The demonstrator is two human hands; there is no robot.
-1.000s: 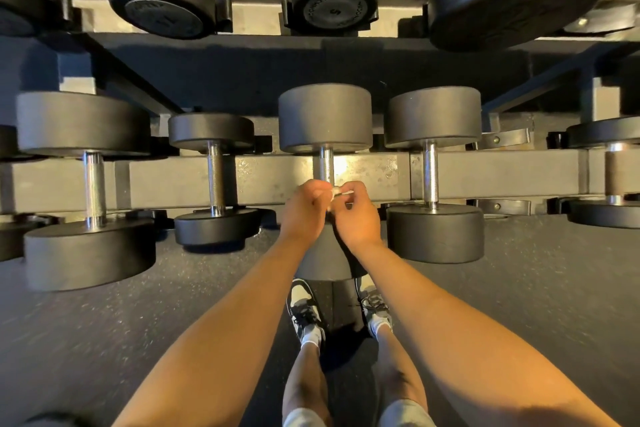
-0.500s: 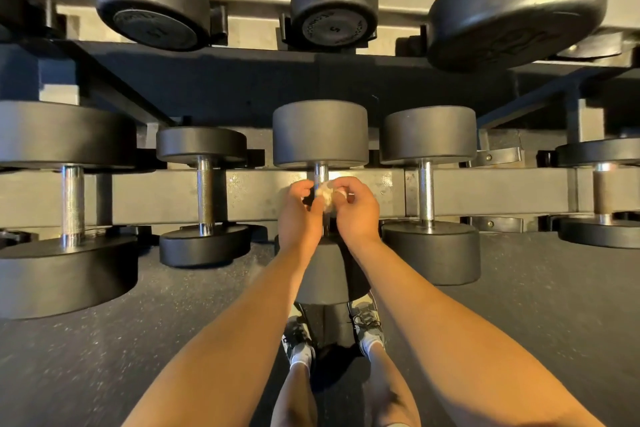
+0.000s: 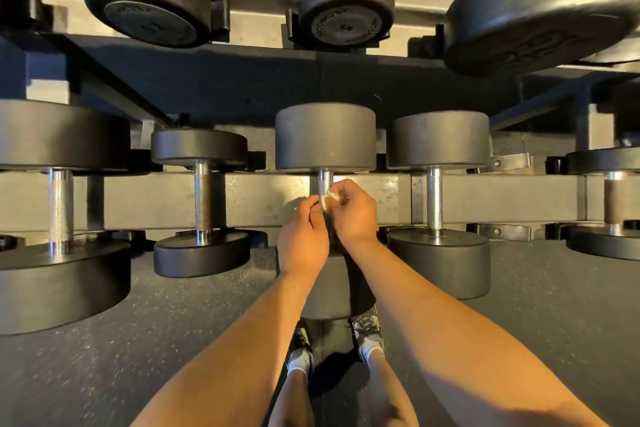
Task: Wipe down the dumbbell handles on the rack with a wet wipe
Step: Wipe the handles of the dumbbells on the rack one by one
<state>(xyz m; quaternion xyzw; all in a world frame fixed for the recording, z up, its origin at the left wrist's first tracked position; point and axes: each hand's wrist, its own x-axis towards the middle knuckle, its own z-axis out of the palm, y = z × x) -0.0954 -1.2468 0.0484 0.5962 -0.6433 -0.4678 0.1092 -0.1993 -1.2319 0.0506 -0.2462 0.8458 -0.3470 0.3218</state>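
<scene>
A black dumbbell (image 3: 325,137) lies on the lower tier of the rack (image 3: 263,199), straight ahead of me. Its chrome handle (image 3: 325,180) shows only at the top; my hands cover the part below. My left hand (image 3: 303,241) and my right hand (image 3: 353,213) are side by side at the handle. Between their fingertips they pinch a small crumpled white wet wipe (image 3: 327,199), which sits against the handle. The dumbbell's near head is mostly hidden behind my wrists.
More dumbbells flank it on the lower tier: one (image 3: 201,201) to the left, a big one (image 3: 60,211) at far left, one (image 3: 436,198) to the right. Three dumbbell heads (image 3: 346,5) overhang from the upper tier. Speckled dark floor (image 3: 138,340) and my shoes lie below.
Both hands with the wipe have shifted slightly up along the handle. My head has dipped, so the rack sits lower in view.
</scene>
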